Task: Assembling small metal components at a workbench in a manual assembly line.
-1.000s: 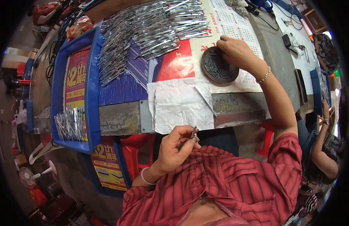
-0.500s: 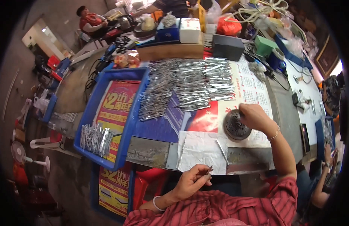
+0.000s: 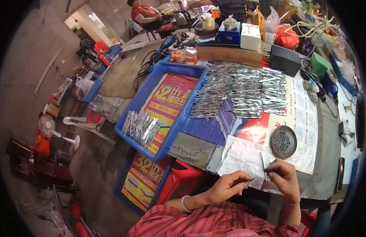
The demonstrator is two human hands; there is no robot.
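Observation:
My left hand [image 3: 229,187], fingers pinched, holds a small dark metal piece [image 3: 251,179] just past the table's near edge. To its right my right hand [image 3: 285,179] is closed in a pinch over the white paper sheet [image 3: 240,161]; whatever its fingertips hold is too small to make out. A thin metal strip [image 3: 263,160] lies on the sheet beside those fingertips. Beyond the right hand, a round dark bowl [image 3: 295,147] contains many small grey metal pieces [image 3: 283,141]. Rows of shiny metal strips [image 3: 246,93] cover the table farther back.
A blue tray [image 3: 172,139] at the left carries a pile of metal strips [image 3: 140,127]. Along the back stand a wooden block [image 3: 226,55], a dark grey box [image 3: 285,60] and cables [image 3: 161,51]. Below the tray are a red stool [image 3: 183,177] and another blue tray [image 3: 122,179].
My right hand has left the bowl and come back toward me, near my left hand. The bowl's contents now show. My view has swung left, shifting the scene rightward.

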